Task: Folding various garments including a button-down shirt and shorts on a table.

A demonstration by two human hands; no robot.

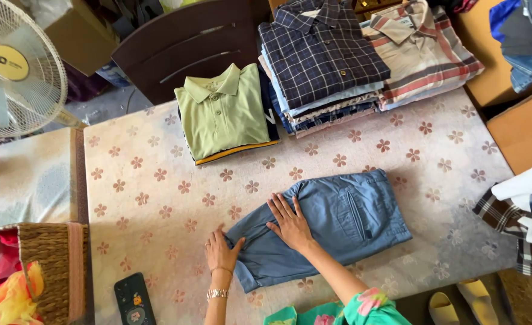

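Folded blue trousers (332, 225) lie near the counter's (157, 198) front edge. Left hand (220, 253) flat, fingers spread, on their lower-left corner; right hand (290, 224) flat mid-fabric. Bare cloth between them and the green shirt stack (225, 113).

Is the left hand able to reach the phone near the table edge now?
Probably yes. The left hand rests flat on the blue trousers, holds nothing, and only bare tablecloth lies between it and the phone.
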